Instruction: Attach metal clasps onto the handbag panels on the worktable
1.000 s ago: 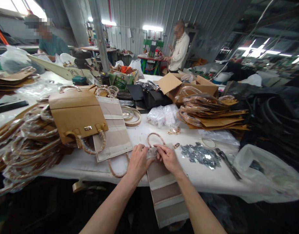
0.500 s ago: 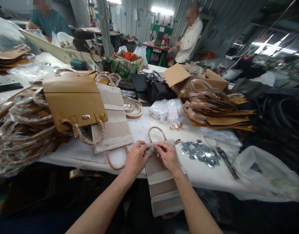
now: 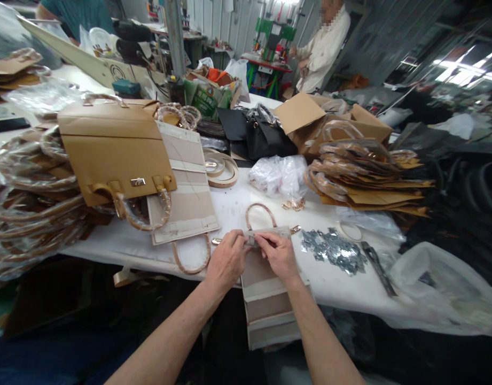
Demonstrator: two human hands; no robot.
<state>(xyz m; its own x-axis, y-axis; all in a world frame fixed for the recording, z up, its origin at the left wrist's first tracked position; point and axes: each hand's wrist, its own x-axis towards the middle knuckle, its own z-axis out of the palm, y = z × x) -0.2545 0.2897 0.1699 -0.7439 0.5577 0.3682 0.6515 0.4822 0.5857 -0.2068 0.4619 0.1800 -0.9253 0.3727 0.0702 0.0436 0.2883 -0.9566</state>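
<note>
A beige-lined bag panel [image 3: 265,278] lies in front of me with its wrapped handle [image 3: 260,206] at the far end, and its near part hangs over the table edge. My left hand [image 3: 228,260] is closed at the panel's top edge, fingers bent over it. Close beside it, my right hand [image 3: 278,258] pinches thumb and forefinger together at the same spot. Whatever small piece lies between the fingertips is hidden. A gold clasp [image 3: 296,229] shows by the panel's top right corner. To the right lies a heap of small shiny metal plates [image 3: 336,251].
At left, a tan handbag [image 3: 113,152] rests on another lined panel [image 3: 187,206], beside piled wrapped handles [image 3: 33,214]. Tan bag pieces [image 3: 374,176] are stacked at right, near a dark tool [image 3: 377,267] and plastic bag [image 3: 442,283]. A person [image 3: 326,48] stands behind.
My left hand has shifted slightly inward, its fingers now bent further over the panel edge. The right hand keeps its pinch. The view has tilted down a little.
</note>
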